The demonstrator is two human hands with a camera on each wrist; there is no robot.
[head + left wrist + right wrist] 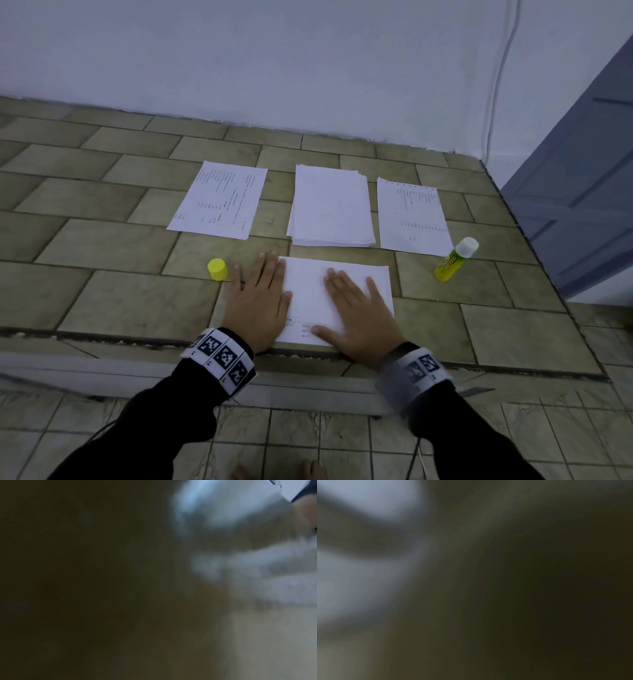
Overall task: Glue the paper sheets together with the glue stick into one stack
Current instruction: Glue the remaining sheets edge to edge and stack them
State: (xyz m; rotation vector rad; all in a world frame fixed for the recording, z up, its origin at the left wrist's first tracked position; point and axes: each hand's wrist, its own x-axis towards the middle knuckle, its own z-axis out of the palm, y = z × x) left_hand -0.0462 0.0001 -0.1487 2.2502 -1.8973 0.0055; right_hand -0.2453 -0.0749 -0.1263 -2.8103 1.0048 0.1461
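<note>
Both hands lie flat, fingers straight, gripping nothing: left hand [257, 301] on the near sheet's [310, 291] left edge, right hand [359, 310] on it. Its long axis runs left-right. Beyond: two printed sheets [219, 200] [412, 216], one stack [330, 205], long axes running away. One glue stick [454, 262] stands tilted at right; one yellow cap [217, 269] at left.

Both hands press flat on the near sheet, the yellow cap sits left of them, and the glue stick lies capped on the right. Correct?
Not quite. The glue stick is uncapped, its white glue exposed, as the head view shows. The left hand and right hand do press the near sheet; the yellow cap sits left.
</note>
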